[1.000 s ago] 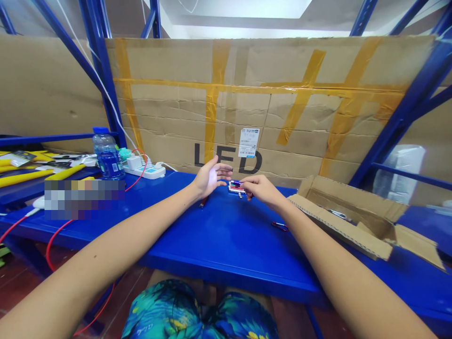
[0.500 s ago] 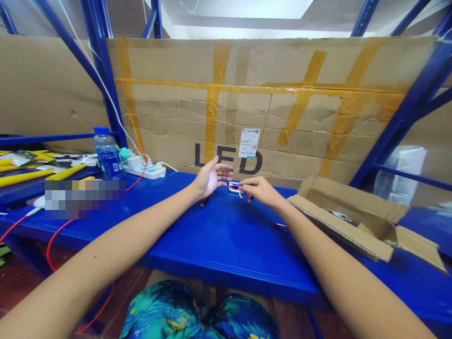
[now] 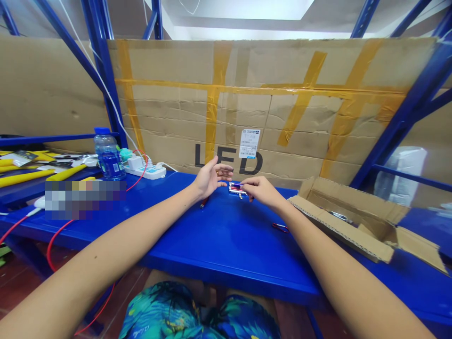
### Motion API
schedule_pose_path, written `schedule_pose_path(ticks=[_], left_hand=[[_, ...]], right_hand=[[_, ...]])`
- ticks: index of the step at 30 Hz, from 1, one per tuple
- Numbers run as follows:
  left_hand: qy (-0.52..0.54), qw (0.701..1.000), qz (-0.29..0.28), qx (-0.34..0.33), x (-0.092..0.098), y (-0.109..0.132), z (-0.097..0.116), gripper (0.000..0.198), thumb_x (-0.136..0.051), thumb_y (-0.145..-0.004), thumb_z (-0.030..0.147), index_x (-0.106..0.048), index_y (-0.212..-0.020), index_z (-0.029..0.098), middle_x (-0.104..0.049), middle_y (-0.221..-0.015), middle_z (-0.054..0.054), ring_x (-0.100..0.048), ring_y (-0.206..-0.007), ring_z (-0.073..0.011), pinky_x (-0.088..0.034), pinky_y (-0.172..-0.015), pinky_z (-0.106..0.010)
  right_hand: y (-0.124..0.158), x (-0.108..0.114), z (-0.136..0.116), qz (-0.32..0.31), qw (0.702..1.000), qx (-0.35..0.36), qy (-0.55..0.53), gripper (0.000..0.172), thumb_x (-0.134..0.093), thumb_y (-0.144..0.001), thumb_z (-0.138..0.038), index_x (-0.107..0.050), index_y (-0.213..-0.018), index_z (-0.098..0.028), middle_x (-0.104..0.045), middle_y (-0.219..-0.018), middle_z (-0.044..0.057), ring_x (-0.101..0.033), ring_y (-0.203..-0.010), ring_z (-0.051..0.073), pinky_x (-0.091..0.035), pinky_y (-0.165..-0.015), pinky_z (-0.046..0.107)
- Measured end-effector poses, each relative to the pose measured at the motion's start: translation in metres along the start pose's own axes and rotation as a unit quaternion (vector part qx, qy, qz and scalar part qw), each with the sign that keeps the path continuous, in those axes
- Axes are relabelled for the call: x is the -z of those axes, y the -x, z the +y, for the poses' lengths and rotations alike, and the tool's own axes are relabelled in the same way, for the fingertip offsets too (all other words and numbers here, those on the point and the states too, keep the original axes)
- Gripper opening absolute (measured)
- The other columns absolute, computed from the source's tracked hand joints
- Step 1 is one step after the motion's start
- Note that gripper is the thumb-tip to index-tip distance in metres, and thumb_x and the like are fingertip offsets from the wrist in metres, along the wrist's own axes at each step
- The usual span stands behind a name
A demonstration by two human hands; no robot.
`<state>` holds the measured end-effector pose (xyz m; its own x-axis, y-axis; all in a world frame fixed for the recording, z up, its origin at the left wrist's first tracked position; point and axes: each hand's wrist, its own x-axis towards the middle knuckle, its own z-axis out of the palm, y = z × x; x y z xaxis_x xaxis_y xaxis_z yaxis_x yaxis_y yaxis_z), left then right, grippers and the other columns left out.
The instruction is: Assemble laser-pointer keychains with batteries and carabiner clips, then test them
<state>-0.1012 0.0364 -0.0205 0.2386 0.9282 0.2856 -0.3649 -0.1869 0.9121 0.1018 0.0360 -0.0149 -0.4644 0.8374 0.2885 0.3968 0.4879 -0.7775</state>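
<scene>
Blue bench (image 3: 226, 240) carried a small red-and-silver bundle (image 3: 236, 188) near its back edge; my right grip (image 3: 262, 192) lay over it, fingers together, any pinch unclear, while my left grip (image 3: 209, 178) hung spread just beside it.

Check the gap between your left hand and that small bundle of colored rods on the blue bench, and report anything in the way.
Nothing visible blocks it: the left hand is open beside the bundle of colored rods, with only blue bench between them. The right hand touches its other side.
</scene>
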Motion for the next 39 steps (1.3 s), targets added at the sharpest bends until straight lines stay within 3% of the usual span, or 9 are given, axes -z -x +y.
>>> schedule_pose_path(ticks=[12,39], left_hand=[[0.003,1.000,-0.001,0.003,0.0008,-0.0011,-0.0003,0.060,-0.042,-0.087,0.065,-0.070,-0.091,0.012,-0.069,-0.092,-0.015,-0.064,-0.082,-0.0227,-0.048,-0.068,-0.032],[0.006,1.000,-0.012,0.010,-0.0007,0.0003,0.0004,0.058,-0.044,-0.087,0.065,-0.069,-0.090,0.012,-0.068,-0.089,-0.012,-0.062,-0.080,-0.0205,-0.046,-0.067,-0.029]], right_hand=[[0.0013,-0.0003,-0.0020,0.028,0.999,0.008,0.014,0.021,-0.057,-0.075,-0.033,-0.066,-0.067,-0.016,-0.052,-0.049,-0.002,-0.048,-0.047,0.012,-0.037,-0.050,0.026],[0.0009,0.0011,-0.0005,0.011,0.999,0.011,0.031,0.020,-0.055,-0.076,-0.031,-0.065,-0.068,-0.015,-0.052,-0.051,-0.003,-0.048,-0.047,0.011,-0.036,-0.050,0.025]])
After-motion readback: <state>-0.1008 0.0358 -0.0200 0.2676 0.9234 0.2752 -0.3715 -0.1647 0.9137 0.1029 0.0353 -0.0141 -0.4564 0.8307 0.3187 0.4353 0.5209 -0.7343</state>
